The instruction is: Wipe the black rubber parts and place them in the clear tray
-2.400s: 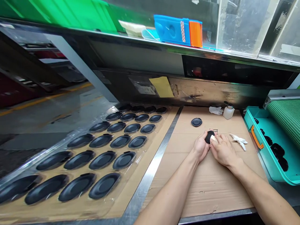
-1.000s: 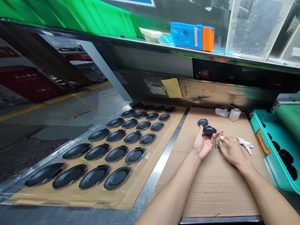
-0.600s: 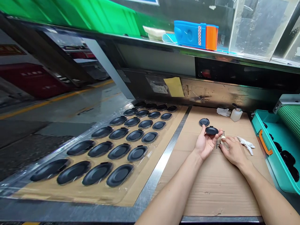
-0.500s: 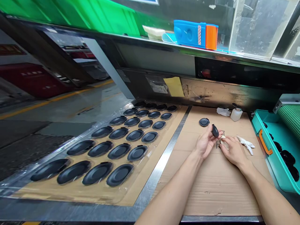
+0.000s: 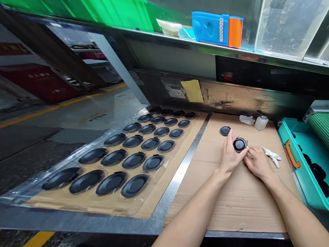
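Note:
My left hand [image 5: 229, 156] grips a small round black cap [image 5: 240, 144] between thumb and fingers, its hollow face turned toward me. My right hand [image 5: 258, 164] rests just right of it on the brown cardboard sheet [image 5: 231, 202], fingers curled and pinching a small pale wad that is mostly hidden. A second black cap [image 5: 225, 130] lies on the cardboard beyond my hands. A twisted white cloth [image 5: 271, 155] lies to the right of my right hand.
A clear plastic tray [image 5: 77, 151] with several rows of black oval parts covers the left bench. A teal bin [image 5: 300, 164] with black parts stands at the right edge. A small white bottle [image 5: 261, 122] and crumpled tissue [image 5: 246, 119] sit by the back wall. A shelf above carries a blue and orange box [image 5: 218, 24].
My left hand turned the black cap over from flat on the fingertips to its hollow face toward me. My right hand stayed beside it with the pale wad. The camera shifted slightly.

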`<act>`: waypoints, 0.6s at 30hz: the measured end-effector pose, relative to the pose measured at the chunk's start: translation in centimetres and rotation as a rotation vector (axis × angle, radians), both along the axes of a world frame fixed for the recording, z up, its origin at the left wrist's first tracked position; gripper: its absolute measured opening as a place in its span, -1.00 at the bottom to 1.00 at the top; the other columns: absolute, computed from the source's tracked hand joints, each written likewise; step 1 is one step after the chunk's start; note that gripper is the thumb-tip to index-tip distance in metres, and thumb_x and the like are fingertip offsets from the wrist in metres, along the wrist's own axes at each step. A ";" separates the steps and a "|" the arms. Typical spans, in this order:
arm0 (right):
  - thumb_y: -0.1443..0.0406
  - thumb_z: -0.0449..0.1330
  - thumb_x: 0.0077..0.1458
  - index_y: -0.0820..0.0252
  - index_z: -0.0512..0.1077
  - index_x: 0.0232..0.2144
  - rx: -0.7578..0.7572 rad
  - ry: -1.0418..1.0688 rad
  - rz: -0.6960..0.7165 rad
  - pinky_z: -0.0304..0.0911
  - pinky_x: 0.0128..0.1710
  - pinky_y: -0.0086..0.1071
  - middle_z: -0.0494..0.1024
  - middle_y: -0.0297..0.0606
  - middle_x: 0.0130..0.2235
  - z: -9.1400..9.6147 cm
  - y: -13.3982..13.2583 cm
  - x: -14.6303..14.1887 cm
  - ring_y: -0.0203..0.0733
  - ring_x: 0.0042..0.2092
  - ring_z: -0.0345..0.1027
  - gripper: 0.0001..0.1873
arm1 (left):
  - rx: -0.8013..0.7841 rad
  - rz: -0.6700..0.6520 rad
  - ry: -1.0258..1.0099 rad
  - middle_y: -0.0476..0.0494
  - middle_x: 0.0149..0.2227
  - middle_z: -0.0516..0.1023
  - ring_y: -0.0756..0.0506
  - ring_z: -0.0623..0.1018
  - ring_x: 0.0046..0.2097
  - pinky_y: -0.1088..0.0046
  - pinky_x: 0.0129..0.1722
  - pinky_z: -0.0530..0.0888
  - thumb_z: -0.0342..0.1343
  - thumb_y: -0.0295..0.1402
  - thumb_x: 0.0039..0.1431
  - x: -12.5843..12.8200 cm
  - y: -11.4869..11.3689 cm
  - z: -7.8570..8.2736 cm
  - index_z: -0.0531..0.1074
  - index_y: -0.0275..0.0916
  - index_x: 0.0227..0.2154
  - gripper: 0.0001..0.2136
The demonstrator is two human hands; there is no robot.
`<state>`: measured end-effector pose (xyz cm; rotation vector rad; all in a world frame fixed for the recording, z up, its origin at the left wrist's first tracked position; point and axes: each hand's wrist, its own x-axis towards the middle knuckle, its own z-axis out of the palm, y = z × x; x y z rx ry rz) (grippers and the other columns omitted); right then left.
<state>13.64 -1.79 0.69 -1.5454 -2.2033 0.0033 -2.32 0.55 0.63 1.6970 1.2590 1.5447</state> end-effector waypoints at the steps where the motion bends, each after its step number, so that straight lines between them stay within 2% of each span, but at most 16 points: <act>1: 0.20 0.15 0.29 0.10 0.51 -0.11 -0.002 0.002 0.006 0.24 0.00 -0.22 0.56 -0.19 0.00 0.1 0.0 0.0 -0.03 -0.02 0.34 -0.80 | -0.010 0.002 -0.001 -0.31 0.13 0.51 -0.24 0.47 0.20 0.18 0.21 0.38 0.40 -0.29 -0.01 0.0 0.1 0.0 -0.01 -0.17 0.38 -0.05; 5: 0.18 0.16 0.27 0.07 0.51 -0.09 -0.018 -0.008 0.034 0.26 0.03 -0.19 0.56 -0.18 0.01 0.7 -0.2 0.4 -0.03 0.02 0.35 -0.78 | -0.050 0.000 -0.027 -0.30 0.10 0.52 -0.25 0.48 0.17 0.18 0.20 0.36 0.42 -0.29 -0.05 -0.3 0.2 0.0 0.06 -0.18 0.36 -0.07; 8: 0.21 0.17 0.22 0.05 0.52 -0.05 -0.035 0.003 0.093 0.28 0.03 -0.16 0.55 -0.17 0.02 0.9 0.0 0.8 -0.01 0.03 0.36 -0.74 | -0.092 -0.053 -0.168 -0.25 0.06 0.54 -0.21 0.51 0.12 0.23 0.18 0.37 0.40 -0.28 -0.02 -0.2 0.2 0.2 0.14 -0.14 0.33 -0.15; 10: 0.21 0.16 0.21 0.07 0.52 0.00 -0.027 0.134 0.083 0.29 0.05 -0.13 0.56 -0.16 0.02 0.7 0.3 0.6 0.00 0.02 0.38 -0.68 | -0.181 -0.102 -0.400 -0.23 0.04 0.54 -0.16 0.54 0.07 0.28 0.13 0.40 0.35 -0.28 0.06 0.2 0.3 0.3 0.16 -0.12 0.32 -0.23; 12: 0.16 0.15 0.23 0.14 0.50 0.06 -0.009 0.375 -0.015 0.32 0.02 -0.12 0.59 -0.13 -0.04 0.2 0.5 -0.1 0.00 -0.02 0.41 -0.60 | -0.355 -0.160 -0.713 -0.21 0.00 0.54 -0.11 0.58 -0.02 0.30 0.05 0.46 0.26 -0.30 0.15 1.1 0.4 0.3 0.14 -0.12 0.32 -0.31; 14: 0.09 0.14 0.26 0.21 0.48 0.10 0.001 0.584 -0.111 0.36 -0.03 -0.13 0.61 -0.10 -0.09 -0.2 0.3 -1.3 -0.01 -0.06 0.44 -0.53 | -0.545 -0.232 -1.000 -0.19 -0.05 0.56 -0.08 0.59 -0.07 0.33 0.02 0.49 0.18 -0.33 0.21 2.0 0.4 0.2 0.21 -0.16 0.27 -0.43; 16: 0.08 0.12 0.27 0.20 0.47 0.11 0.023 0.642 -0.096 0.36 0.00 -0.12 0.59 -0.08 -0.03 -0.4 -0.3 -2.6 0.00 -0.02 0.43 -0.52 | -0.659 -0.310 -1.169 -0.17 -0.08 0.58 -0.06 0.59 -0.08 0.37 0.05 0.48 0.14 -0.32 0.24 2.7 0.4 0.2 0.37 -0.22 0.12 -0.61; 18: 0.13 0.11 0.28 0.14 0.48 0.12 0.067 0.575 0.003 0.32 0.08 -0.11 0.53 -0.08 0.09 -0.4 -0.8 -3.4 0.00 0.07 0.39 -0.56 | -0.715 -0.405 -1.233 -0.19 -0.11 0.59 -0.07 0.59 -0.07 0.38 0.09 0.46 0.10 -0.24 0.29 2.8 0.3 0.2 0.47 -0.26 -0.06 -0.74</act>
